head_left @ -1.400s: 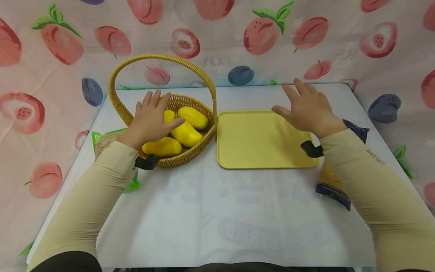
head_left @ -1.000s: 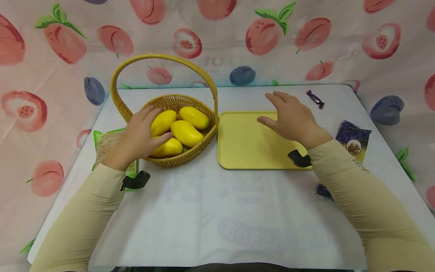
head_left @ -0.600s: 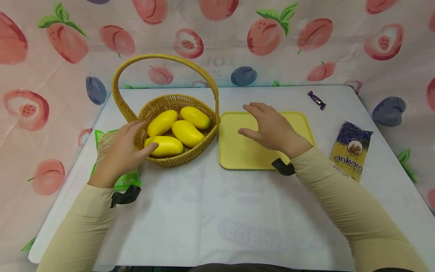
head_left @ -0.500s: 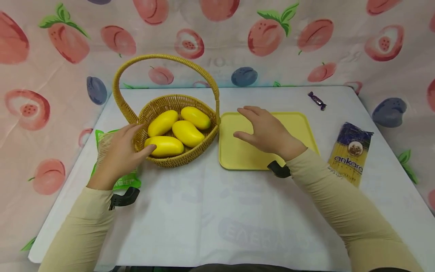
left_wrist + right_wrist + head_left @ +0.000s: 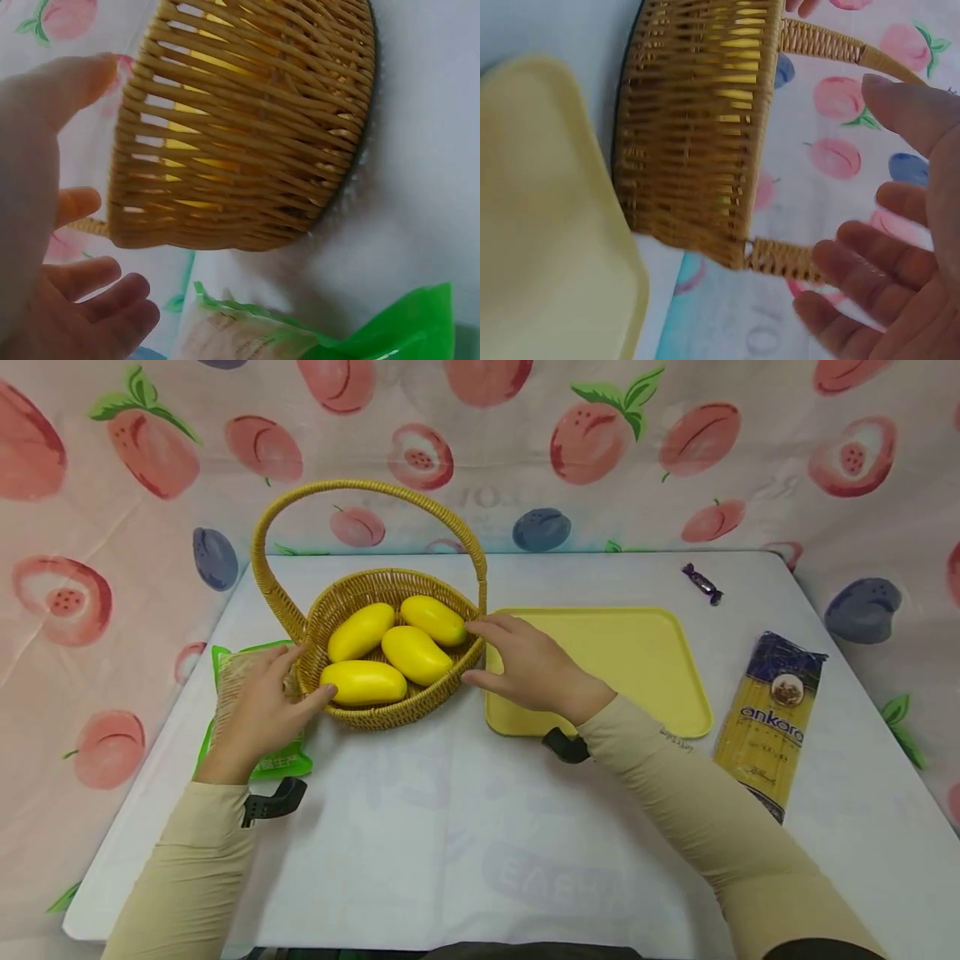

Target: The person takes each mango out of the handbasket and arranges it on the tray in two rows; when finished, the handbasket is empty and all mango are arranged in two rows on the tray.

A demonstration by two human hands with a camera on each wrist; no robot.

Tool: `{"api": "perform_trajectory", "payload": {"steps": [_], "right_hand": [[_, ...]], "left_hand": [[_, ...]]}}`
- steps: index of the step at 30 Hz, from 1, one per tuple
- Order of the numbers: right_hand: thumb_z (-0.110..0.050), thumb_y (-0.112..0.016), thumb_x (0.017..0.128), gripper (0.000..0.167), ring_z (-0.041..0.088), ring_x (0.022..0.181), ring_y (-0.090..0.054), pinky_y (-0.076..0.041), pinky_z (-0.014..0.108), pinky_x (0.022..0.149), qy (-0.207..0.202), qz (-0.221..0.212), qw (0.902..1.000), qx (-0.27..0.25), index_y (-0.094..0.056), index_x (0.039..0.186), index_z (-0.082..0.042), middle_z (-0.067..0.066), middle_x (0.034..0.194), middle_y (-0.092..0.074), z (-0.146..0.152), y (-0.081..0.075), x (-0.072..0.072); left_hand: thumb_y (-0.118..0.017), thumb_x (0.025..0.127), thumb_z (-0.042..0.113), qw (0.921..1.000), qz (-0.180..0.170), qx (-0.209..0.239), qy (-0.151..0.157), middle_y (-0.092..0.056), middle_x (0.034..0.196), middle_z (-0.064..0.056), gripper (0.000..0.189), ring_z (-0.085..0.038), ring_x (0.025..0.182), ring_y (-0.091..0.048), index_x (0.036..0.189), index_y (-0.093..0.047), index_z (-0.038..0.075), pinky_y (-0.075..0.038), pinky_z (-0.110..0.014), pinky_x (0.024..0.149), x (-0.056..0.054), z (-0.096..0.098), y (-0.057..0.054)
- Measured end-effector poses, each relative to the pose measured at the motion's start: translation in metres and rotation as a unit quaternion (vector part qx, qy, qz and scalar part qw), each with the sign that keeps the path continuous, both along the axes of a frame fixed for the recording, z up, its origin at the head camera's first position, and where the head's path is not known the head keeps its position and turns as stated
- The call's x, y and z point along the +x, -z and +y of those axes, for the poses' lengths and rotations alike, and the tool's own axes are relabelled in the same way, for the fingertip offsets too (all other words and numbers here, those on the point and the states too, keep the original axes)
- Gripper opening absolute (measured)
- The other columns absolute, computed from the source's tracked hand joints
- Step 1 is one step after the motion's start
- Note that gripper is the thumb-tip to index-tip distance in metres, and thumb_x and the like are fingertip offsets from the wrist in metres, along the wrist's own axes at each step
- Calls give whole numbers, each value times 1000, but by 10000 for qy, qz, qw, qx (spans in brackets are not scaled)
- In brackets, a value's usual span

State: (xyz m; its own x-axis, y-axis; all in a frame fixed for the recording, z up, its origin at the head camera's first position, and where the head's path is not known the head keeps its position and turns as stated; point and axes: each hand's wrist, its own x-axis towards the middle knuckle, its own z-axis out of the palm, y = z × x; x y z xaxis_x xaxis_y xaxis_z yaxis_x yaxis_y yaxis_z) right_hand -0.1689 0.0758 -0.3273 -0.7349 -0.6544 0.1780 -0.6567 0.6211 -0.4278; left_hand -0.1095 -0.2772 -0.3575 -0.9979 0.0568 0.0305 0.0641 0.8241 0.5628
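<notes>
A woven wicker basket (image 5: 393,717) with a tall arched handle (image 5: 367,485) stands left of centre, holding several yellow mangoes (image 5: 416,656). My left hand (image 5: 258,714) is at its left rim, thumb and fingers spread. In the left wrist view those fingers (image 5: 124,300) are loosely bent beside the basket wall, gripping nothing. My right hand (image 5: 532,668) is at the basket's right rim, over the left part of a yellow tray (image 5: 630,652). In the right wrist view its fingers (image 5: 885,262) are spread near the handle's base; whether they touch it I cannot tell.
Left of the basket, partly under my left hand, lies a green-edged plastic bag (image 5: 283,762). A pack of Ankara pasta (image 5: 772,718) lies right of the tray. Behind it is a purple-wrapped candy (image 5: 702,584). A fruit-print cloth (image 5: 480,460) hangs behind the white table (image 5: 450,860).
My right hand has moved left across the tray to the basket's right rim. My left hand has drawn back from above the basket to its left rim. The candy and pasta pack have come into view.
</notes>
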Motion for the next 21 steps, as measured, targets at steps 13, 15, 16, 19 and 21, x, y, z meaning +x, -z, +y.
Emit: {"api": "perform_trajectory", "payload": {"steps": [13,15,16,19,21], "right_hand": [[-35,-69,97,63,27,134,-45,-36,37,111,-240,-303,9992,76,-50,146,-2,15,145,-50,-37,16,-16],[-36,-68,97,63,27,134,-45,-35,36,112,-251,-372,9989,120,-49,147,-2,14,145,-50,-43,18,-19],[-36,-68,97,63,27,135,-45,-35,36,112,-263,-387,9988,143,-49,147,-2,14,145,-50,-46,19,-20],[-35,-68,97,63,26,136,-44,-34,35,112,-240,-484,9983,238,-48,148,-3,13,147,-49,-53,21,-23],[-36,-67,97,64,26,137,-42,-34,35,113,-190,-584,9975,349,-46,149,-5,13,149,-48,-57,21,-25]], "left_hand": [[-62,97,49,9975,-577,401,-69,-29,156,-29,84,-51,138,-32,157,-26,2,-29,-67,107,-2,-7,15],[-63,96,50,9963,-683,505,-130,-30,156,-29,85,-50,135,-36,158,-25,4,-31,-65,107,-1,-8,16],[-63,96,50,9955,-732,578,-158,-30,156,-29,87,-50,134,-38,159,-24,5,-31,-64,107,-1,-8,16],[-66,94,51,9926,-871,806,-244,-30,156,-28,90,-48,133,-41,160,-22,8,-33,-63,107,-2,-7,18],[-67,93,51,9904,-942,980,-269,-28,157,-27,93,-48,134,-40,161,-20,9,-33,-62,107,-3,-6,19]]}}
